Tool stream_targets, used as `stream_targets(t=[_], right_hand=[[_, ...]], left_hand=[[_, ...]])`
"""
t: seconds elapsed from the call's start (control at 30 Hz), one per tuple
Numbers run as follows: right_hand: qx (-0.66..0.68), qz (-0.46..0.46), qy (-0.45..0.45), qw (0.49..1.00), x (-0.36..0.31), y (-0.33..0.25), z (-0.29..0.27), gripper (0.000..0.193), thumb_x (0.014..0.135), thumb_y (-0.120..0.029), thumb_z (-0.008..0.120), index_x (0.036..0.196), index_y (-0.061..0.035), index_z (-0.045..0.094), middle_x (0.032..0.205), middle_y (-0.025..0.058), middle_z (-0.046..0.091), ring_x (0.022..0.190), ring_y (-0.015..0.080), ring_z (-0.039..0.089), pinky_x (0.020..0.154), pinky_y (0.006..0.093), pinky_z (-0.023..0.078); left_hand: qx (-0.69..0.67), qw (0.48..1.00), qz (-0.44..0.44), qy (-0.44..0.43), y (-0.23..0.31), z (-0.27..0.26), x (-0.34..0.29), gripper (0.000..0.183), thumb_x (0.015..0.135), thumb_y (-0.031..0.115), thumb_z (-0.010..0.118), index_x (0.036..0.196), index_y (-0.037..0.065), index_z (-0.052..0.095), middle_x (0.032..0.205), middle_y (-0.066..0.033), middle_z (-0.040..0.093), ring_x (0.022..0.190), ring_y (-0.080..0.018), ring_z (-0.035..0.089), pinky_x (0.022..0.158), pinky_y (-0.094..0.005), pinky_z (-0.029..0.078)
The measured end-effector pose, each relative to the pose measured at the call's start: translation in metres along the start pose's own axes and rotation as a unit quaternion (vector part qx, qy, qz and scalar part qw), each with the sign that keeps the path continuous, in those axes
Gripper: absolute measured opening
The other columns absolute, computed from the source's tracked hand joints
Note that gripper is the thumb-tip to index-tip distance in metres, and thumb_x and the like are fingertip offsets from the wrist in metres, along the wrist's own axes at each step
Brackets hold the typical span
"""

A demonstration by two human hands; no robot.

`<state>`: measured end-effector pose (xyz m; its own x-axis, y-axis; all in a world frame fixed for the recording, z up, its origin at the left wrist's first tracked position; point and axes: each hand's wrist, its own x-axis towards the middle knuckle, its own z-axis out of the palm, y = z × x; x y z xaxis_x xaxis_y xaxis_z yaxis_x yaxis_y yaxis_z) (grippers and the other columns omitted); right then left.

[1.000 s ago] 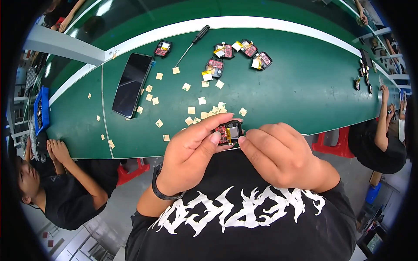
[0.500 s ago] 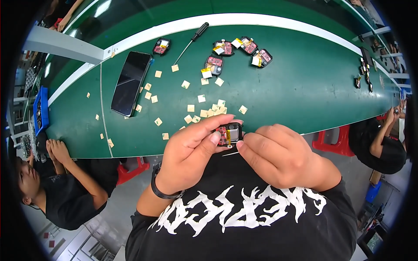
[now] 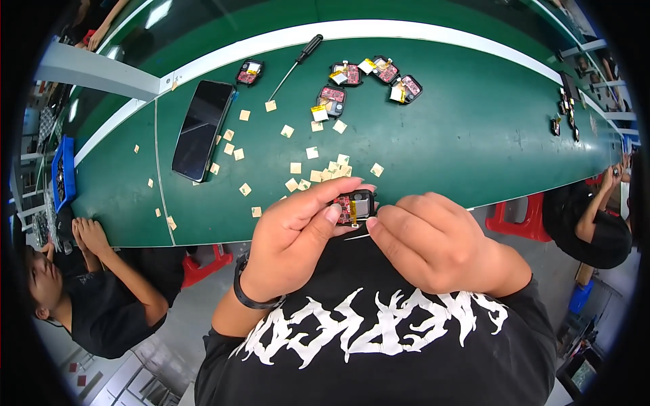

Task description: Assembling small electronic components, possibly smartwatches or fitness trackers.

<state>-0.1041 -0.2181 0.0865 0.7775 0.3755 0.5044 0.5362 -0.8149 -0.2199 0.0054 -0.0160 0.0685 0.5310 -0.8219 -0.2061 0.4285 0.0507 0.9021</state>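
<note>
My left hand [image 3: 291,233] is closed around a small black watch-like case [image 3: 354,208], its open back facing up. Inside the case are a red circuit board, a silver battery and a yellow strip. At the case's right edge, my right hand [image 3: 433,240] is pinched, with thumb and fingertips together. A thin, pale metal tool [image 3: 356,237] sticks out from that pinch toward the left, below the case. Most of the tool is hidden by the fingers, so its kind does not show. Just beyond the hands lies a cluster of small cream adhesive squares [image 3: 333,169].
On the green table [image 3: 474,115] lie a black phone [image 3: 203,128], a screwdriver [image 3: 308,51] and several similar open cases [image 3: 332,101]. A blue bin [image 3: 64,169] stands at the left. Co-workers sit at both sides; red stools [image 3: 521,216] stand by the table's near edge.
The thin tool's visible part now reaches slightly farther left below the case. Both hands keep nearly the same place, and the left still holds the case.
</note>
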Motion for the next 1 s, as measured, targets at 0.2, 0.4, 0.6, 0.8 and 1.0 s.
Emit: stream_targets(t=[0.2,0.4,0.6,0.8,1.0], right_hand=[[-0.029,-0.01,-0.006,0.999,-0.001,0.002,0.005,0.013,0.074,-0.002,0.073,0.083,0.0051,0.069,0.089,0.0114,0.063,0.074,0.0202,0.06,0.057,0.0303,0.047],[-0.061,0.021,-0.034,0.997,0.003,0.009,-0.004,0.027,0.07,-0.009,0.071,0.094,0.0012,0.068,0.095,0.0105,0.063,0.076,0.0203,0.062,0.06,0.0323,0.049],[-0.018,0.1,-0.034,0.994,-0.008,0.02,-0.004,0.027,0.071,-0.009,0.071,0.097,-0.0009,0.067,0.096,0.0102,0.064,0.076,0.0244,0.063,0.066,0.0361,0.055],[0.08,0.137,-0.006,0.987,-0.004,0.014,-0.001,0.027,0.069,0.002,0.076,0.095,-0.0004,0.068,0.093,0.0101,0.064,0.071,0.0246,0.062,0.061,0.0352,0.052],[0.124,0.081,0.038,0.988,0.009,0.01,0.009,0.027,0.067,0.0,0.074,0.094,0.0013,0.068,0.092,0.0119,0.063,0.069,0.0237,0.061,0.059,0.0337,0.052]], left_hand=[[-0.016,0.999,-0.025,0.018,-0.001,0.001,0.003,0.037,0.106,-0.002,0.045,0.142,-0.006,0.053,0.136,-0.0157,0.062,0.12,-0.0178,0.063,0.101,-0.0306,0.055],[0.023,0.998,-0.009,0.06,-0.018,-0.009,0.002,0.035,0.1,-0.007,0.057,0.135,-0.005,0.059,0.12,-0.0118,0.067,0.107,-0.012,0.066,0.09,-0.0264,0.057],[-0.011,0.996,-0.011,0.091,-0.015,-0.008,-0.003,0.033,0.099,-0.007,0.059,0.132,-0.006,0.06,0.115,-0.0106,0.069,0.105,-0.0123,0.066,0.091,-0.0287,0.06],[-0.032,0.994,-0.003,0.109,-0.014,-0.012,-0.001,0.034,0.1,-0.006,0.057,0.134,-0.007,0.059,0.118,-0.0112,0.068,0.107,-0.0155,0.067,0.092,-0.0324,0.061],[-0.055,0.994,0.033,0.09,0.005,-0.009,-0.01,0.043,0.099,-0.006,0.052,0.141,-0.012,0.049,0.133,-0.0282,0.062,0.12,-0.0328,0.067,0.098,-0.0398,0.06]])
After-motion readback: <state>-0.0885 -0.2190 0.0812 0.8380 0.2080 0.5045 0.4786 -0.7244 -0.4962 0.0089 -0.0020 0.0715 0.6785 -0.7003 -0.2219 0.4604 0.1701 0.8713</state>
